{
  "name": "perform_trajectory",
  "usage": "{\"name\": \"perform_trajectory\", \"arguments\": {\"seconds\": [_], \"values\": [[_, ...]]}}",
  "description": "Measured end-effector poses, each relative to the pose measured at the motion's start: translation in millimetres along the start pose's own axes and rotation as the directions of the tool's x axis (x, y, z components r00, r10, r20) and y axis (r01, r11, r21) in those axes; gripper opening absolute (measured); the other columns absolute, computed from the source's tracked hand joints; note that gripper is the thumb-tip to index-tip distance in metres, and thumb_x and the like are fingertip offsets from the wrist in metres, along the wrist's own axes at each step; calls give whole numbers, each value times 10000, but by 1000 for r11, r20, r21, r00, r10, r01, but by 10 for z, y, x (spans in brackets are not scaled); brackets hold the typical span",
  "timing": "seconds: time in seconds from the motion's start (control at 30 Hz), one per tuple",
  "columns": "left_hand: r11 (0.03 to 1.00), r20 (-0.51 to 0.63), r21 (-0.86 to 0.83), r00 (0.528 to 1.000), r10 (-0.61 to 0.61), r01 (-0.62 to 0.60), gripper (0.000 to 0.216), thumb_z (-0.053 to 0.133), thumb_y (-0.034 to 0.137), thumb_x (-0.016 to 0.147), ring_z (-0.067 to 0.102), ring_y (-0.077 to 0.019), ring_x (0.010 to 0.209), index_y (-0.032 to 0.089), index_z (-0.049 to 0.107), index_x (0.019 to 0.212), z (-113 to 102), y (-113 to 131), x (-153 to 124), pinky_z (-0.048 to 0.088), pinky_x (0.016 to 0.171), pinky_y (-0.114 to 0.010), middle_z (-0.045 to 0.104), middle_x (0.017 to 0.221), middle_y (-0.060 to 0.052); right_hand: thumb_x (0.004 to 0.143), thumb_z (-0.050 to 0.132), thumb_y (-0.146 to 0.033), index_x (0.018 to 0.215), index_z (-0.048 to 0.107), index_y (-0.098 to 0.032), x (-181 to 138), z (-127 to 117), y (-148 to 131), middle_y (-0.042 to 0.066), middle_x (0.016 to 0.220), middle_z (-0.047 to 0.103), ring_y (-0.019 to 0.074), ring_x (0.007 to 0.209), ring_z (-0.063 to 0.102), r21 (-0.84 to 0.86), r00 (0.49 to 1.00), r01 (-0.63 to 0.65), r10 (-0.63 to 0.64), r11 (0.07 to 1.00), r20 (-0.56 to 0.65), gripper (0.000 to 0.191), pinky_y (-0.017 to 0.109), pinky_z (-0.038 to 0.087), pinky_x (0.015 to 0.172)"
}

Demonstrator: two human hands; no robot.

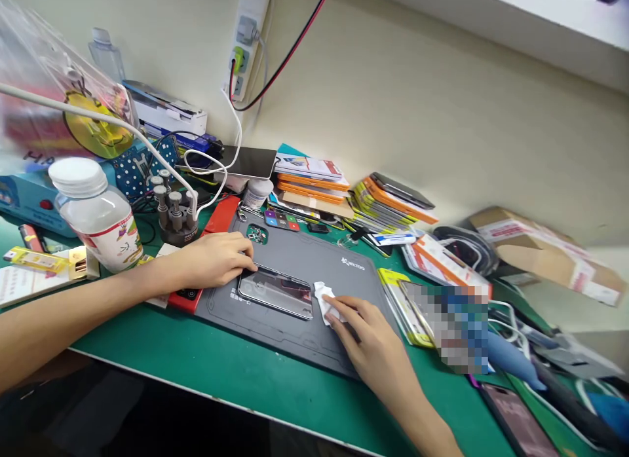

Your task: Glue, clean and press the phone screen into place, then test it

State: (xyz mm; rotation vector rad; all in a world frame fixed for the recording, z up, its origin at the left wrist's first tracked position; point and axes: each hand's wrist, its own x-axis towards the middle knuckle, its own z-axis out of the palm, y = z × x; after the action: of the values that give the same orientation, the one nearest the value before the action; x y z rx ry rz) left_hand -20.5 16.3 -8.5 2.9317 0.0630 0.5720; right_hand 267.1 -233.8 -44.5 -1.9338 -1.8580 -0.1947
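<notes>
A phone [276, 294] with a dark, glossy, reflecting face lies flat on a grey work mat [314, 349]. At its far left corner is my left hand [223, 259], fingers curled together and fingertips gripping the edge. Just off the phone's right end, my right hand [366, 329] pinches a crumpled white tissue [323, 297] between thumb and fingers. The tissue sits close to the phone, with a small gap between them. Small screws lie in a recess [257, 234] of the mat, beyond my left hand.
A white-capped jar [101, 215] and a screwdriver stand [177, 221] stand left of the mat. Behind it are stacked orange-edged boxes [312, 185]. To the right lie yellow-edged packages [405, 306], another phone [515, 421] and cables. A white cable [122, 123] crosses the left side.
</notes>
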Motion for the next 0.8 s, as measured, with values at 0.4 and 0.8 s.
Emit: {"name": "perform_trajectory", "arguments": {"seconds": [0.4,0.8], "values": [[987,-16,158,1000,-3,6,195,548,144,943,661,-154,743,191,703,834,-27,147,-60,362,538,-312,723,887,-28,1086,501,-343,1327,693,-345,102,180,-189,43,1024,747,226,850,734,53,983,166,-161,985,-84,308,353,561,716],[990,52,91,992,-115,110,222,554,152,894,613,-158,613,178,605,680,-51,205,-15,204,476,-328,707,753,-36,1055,416,-267,1633,432,-382,6,146,-149,69,963,687,247,778,676,-52,962,270,-267,961,56,589,358,556,642]]}}
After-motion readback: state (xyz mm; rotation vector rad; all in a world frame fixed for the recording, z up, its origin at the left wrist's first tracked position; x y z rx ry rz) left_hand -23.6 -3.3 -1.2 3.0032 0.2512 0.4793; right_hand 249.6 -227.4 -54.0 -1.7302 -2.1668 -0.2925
